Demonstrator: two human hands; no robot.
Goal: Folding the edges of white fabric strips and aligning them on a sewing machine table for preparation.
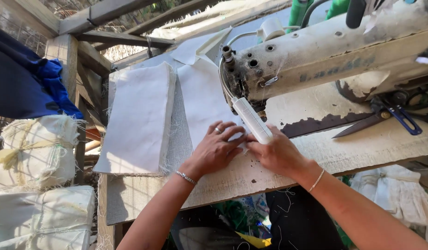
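My left hand (pixel 217 149) lies flat with spread fingers on a piece of white cloth (pixel 202 99) on the worn sewing table (pixel 353 150). It wears a ring and a bracelet. My right hand (pixel 277 153) rests beside it, fingers pressing the cloth's edge below the head of an old cream sewing machine (pixel 325 51). A white tube lamp (pixel 252 120) hangs in front of the needle area and hides the fingertips and the needle. A stack of white cloth pieces (pixel 140 118) lies to the left of my hands.
Dark scissors with blue handles (pixel 385 118) lie on the table at the right under the machine arm. Tied bundles of white cloth (pixel 35 153) stand at the left, with a blue garment (pixel 28 78) hanging above them. Wooden beams cross the back.
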